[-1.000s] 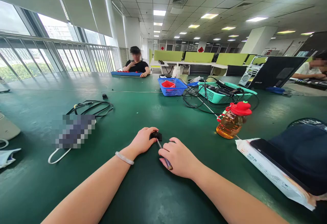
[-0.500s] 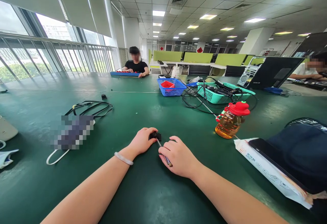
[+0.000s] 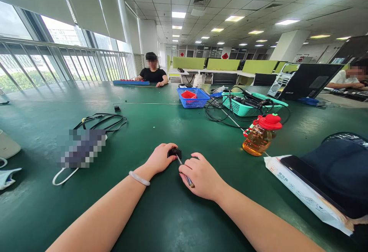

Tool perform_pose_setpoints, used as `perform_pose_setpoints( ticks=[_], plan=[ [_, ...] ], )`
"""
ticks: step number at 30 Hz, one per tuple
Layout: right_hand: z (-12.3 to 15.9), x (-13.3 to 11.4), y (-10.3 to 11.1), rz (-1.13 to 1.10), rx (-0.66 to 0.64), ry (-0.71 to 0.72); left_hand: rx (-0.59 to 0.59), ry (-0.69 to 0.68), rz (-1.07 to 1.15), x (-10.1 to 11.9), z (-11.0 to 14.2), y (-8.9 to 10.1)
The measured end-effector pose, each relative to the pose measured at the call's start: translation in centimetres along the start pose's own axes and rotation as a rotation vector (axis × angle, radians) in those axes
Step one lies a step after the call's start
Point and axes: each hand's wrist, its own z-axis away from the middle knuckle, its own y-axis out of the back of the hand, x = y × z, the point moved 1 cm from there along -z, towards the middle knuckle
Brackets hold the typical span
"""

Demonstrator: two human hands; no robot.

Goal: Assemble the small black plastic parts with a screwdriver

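On the green table [image 3: 184, 221], at the near middle, a small black part [image 3: 177, 153] is pinched between the thumb and fingers of the left hand [image 3: 160, 158]; a pale bracelet [image 3: 139, 178] is worn on that wrist. A slim tool [image 3: 190, 183] is gripped between the thumb and curled fingers of the right hand [image 3: 202, 176], with the index finger raised apart from it. The tool is slanted toward the far left, and its tip is brought to the part; whether it is seated in a hole there is hard to tell.

At the left, a black cable [image 3: 119, 126] is coiled just beyond a pixelated object [image 3: 83, 148], with a small black piece [image 3: 117, 108] near the coil. Farther off, a red container [image 3: 189, 95] is held in a blue basket [image 3: 194, 104], and tangled leads are heaped in a green basket [image 3: 244, 110] to its right. At the right, a red-lidded bottle [image 3: 257, 141] is stood near a white packet [image 3: 304, 196], on which a black phone [image 3: 307, 183] is laid. A blue tray [image 3: 131, 82] is placed before a seated person [image 3: 153, 76] at the far side.
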Motion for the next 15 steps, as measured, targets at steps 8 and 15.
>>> perform_pose_setpoints(
  ticks=[8, 15],
  plan=[
    [-0.01, -0.03, -0.01, 0.014, 0.028, 0.000, 0.000, 0.003, -0.001, -0.12, -0.02, -0.06],
    [-0.03, -0.03, 0.06, 0.011, 0.008, -0.002, 0.008, -0.009, 0.011, -0.15, -0.02, -0.10]
  ],
)
